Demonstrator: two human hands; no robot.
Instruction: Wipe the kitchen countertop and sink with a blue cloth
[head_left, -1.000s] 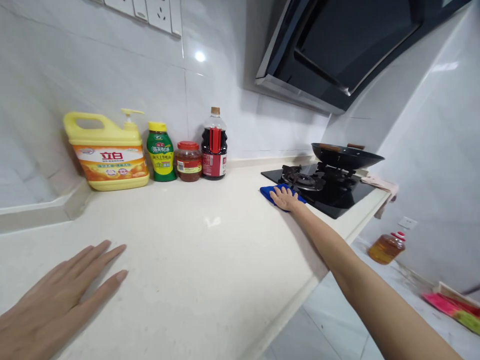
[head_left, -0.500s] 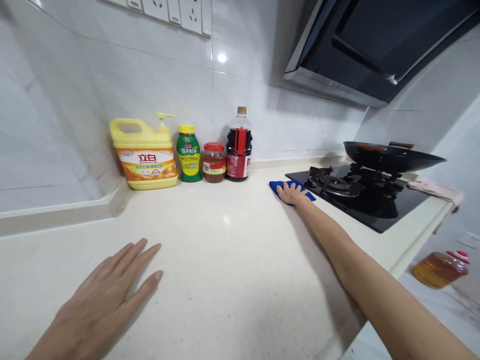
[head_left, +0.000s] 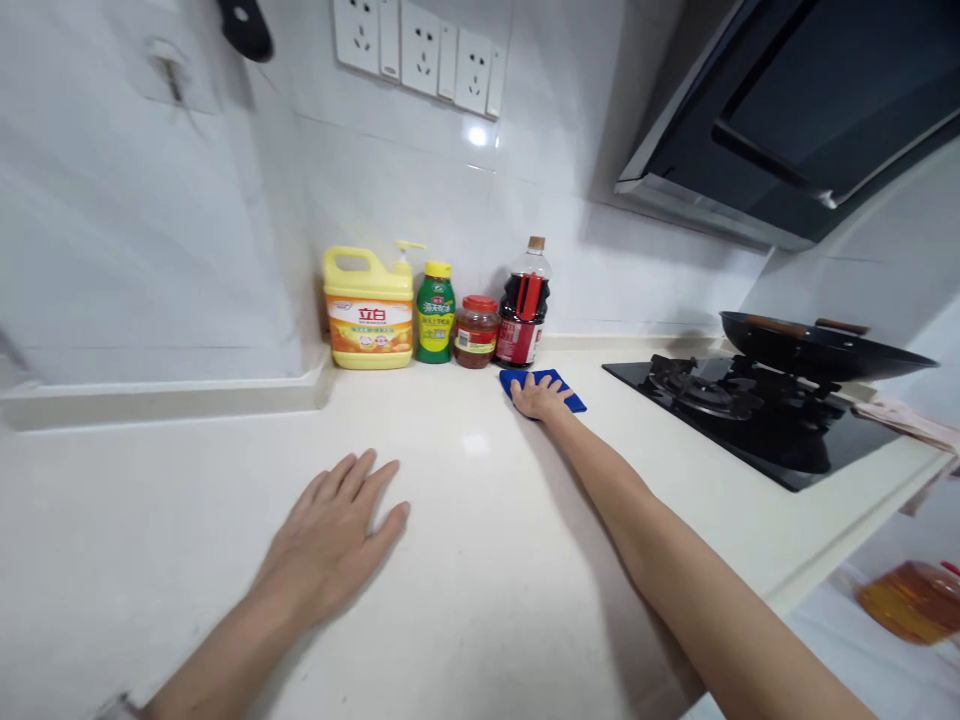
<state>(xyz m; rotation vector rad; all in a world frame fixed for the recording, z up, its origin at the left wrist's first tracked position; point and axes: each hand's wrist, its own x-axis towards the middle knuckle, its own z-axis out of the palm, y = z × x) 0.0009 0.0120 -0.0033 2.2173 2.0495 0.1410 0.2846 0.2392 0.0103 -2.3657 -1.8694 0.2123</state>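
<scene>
My right hand (head_left: pixel 541 397) splayed flat atop blue fabric cloth (head_left: pixel 574 403), far and right of my spread, empty left hand (head_left: pixel 334 535) on smooth white countertop (head_left: pixel 465 620); cloth's longer axis roughly left-right, right hand nearer.

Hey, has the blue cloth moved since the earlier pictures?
Yes. The blue cloth, under the right hand, has moved left, away from the black cooktop it lay right beside, to just in front of the dark sauce bottle.

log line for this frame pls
right hand: spread flat on blue cloth | cloth: on counter, in front of dark bottle | left hand: open, palm down
</scene>
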